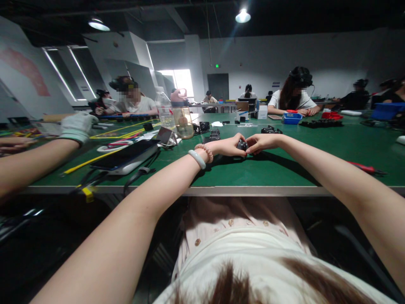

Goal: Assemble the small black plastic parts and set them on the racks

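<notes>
Between my two hands is a small black ribbed part (pixel 242 145), low over the green tabletop (pixel 249 173). My left hand (pixel 230 145) grips it from the left, thumb and fingers curled round it. From the other side my right hand (pixel 261 142) pinches its right edge with the fingertips. What kind of part it is I cannot make out, as the fingers cover much of it. Just beyond my left hand lies a black ribbed piece (pixel 214 135). A cluster of black parts (pixel 270 130) rests behind my right hand.
A phone on a white power bank (pixel 126 156) with cables lies left, near a bottle (pixel 184 120). Red-handled pliers (pixel 365 168) lie right. A co-worker's gloved hand (pixel 76 126) reaches in from the left. Opposite sits another person (pixel 291 99) by a blue bin (pixel 292 118).
</notes>
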A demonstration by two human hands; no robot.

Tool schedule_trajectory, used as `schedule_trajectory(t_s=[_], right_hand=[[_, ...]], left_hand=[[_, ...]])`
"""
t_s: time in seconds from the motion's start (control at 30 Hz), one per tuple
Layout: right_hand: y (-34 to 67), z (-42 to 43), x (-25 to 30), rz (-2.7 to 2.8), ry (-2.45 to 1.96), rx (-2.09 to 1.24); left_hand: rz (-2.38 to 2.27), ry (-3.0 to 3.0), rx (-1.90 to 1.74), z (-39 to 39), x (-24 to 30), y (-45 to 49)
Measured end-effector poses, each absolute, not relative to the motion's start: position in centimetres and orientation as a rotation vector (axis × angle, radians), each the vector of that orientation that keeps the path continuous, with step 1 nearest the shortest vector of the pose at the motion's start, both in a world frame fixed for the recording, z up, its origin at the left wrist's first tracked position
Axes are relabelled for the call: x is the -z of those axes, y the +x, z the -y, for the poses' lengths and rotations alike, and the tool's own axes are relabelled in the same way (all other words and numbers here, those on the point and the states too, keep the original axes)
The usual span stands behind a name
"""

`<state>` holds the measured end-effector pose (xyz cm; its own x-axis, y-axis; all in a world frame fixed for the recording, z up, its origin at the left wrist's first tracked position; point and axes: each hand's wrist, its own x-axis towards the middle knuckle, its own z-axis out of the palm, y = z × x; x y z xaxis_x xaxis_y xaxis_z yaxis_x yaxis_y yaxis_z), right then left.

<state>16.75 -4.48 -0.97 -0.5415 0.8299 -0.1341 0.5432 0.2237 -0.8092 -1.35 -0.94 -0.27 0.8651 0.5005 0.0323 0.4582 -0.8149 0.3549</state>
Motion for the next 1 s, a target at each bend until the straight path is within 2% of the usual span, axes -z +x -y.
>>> schedule_trajectory(t_s=[0.47,1.0], right_hand=[[17.04,3.90,1.30,2.222,-1.266,-1.188],[17.34,3.66,1.53,2.064,-1.244,-1.330]], left_hand=[[-0.721,2.706,-0.177,0.93,0.22,-1.38],[-0.700,2.748,-0.168,0.80,0.28,-1.37]])
